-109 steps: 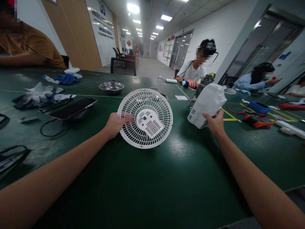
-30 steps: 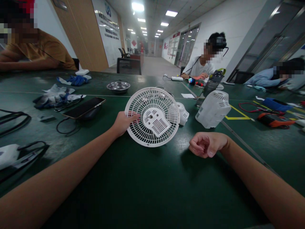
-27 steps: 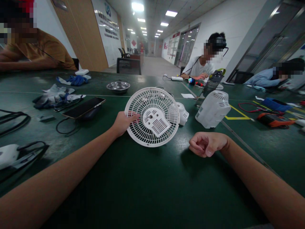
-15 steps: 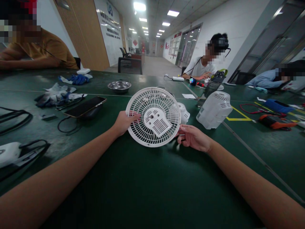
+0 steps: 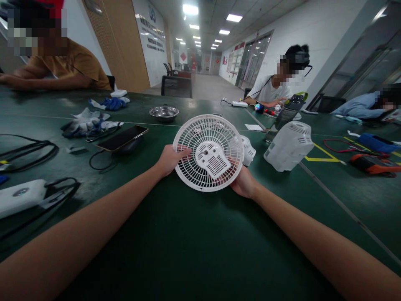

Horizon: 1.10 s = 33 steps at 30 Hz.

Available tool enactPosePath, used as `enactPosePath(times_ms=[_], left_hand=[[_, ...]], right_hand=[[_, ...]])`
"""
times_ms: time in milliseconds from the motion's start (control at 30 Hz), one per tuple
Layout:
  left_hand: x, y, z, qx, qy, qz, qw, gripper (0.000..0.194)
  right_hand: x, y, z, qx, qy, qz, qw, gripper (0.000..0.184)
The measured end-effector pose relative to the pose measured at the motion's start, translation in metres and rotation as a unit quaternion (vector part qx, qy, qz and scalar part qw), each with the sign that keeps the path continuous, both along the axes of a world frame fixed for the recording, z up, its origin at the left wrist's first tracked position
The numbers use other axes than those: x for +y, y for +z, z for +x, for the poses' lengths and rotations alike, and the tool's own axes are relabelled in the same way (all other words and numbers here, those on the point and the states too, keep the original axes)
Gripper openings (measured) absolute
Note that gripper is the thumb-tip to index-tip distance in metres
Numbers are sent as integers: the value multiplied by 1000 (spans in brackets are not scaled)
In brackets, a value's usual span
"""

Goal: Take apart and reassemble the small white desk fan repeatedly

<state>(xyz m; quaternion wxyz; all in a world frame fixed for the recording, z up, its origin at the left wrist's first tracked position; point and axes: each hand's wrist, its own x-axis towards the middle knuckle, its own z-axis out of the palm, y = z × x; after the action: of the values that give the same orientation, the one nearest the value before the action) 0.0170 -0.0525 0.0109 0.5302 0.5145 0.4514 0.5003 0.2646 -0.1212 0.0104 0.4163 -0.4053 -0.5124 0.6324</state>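
In the middle of the head view a round white fan grille (image 5: 208,184) is held up, tilted, above the green table. It has radial slats and a vented hub with small holes. My left hand (image 5: 170,160) is closed on its left rim, thumb across the front. My right hand (image 5: 244,182) is at the lower right rim, with its fingers behind the slats. They show only in part through the gaps, so whether they grip cannot be made out. Just behind the grille stands a small white vented housing (image 5: 248,151), partly covered by it.
A translucent white plastic housing (image 5: 290,146) stands to the right, near an orange-and-black meter (image 5: 372,164). A steel bowl (image 5: 163,113) sits behind. On the left lie a phone (image 5: 123,139), gloves (image 5: 89,123), cables and a white device (image 5: 23,196). Several people sit around the table.
My right hand has moved left from the grille's right edge to behind its lower right part. My left hand keeps its hold. The whole view has shifted slightly.
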Motion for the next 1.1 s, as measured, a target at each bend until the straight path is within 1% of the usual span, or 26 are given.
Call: enactPosePath(times_ms=[100,167,267,367,433,500,600,667,733,800,867,967,1100], left_hand=[[3,-2,-1,4,-2,7,1000,15],[4,-3,-1,9,-8,12,1000,14],[3,-3,-1,19,-7,8,1000,16],[2,-3,0,38,-2,5,999,15],[3,-5,1,52,-11,14,998,16],[4,-7,0,51,-25,29,998,23],[9,-12,-1,14,-34,27,999,35],[12,-15,-2,3,-43,18,999,46],[13,-16,-2,15,-54,15,998,57],[13,-15,-2,28,-60,14,998,67],[12,-13,-3,25,-65,3,998,76],[12,-11,-6,-5,-83,-11,996,87],[13,-10,-11,-68,-120,-7,990,99]], right_hand=[[-2,4,2,38,0,-60,997,42],[-3,6,3,48,-4,-69,996,40],[-2,6,4,48,-7,-67,997,39],[-3,6,6,44,-12,-46,998,40],[-4,7,6,44,-18,-35,998,41],[-6,9,5,56,-31,-36,997,39],[-9,10,2,83,-65,-27,994,38],[-10,9,0,86,-88,-2,992,40],[-10,7,1,78,-112,30,990,44],[-9,4,5,59,-136,71,986,47],[-8,1,10,26,-147,121,981,50],[-7,-2,16,-19,-145,193,970,51],[-7,-2,18,-26,-151,253,955,53]])
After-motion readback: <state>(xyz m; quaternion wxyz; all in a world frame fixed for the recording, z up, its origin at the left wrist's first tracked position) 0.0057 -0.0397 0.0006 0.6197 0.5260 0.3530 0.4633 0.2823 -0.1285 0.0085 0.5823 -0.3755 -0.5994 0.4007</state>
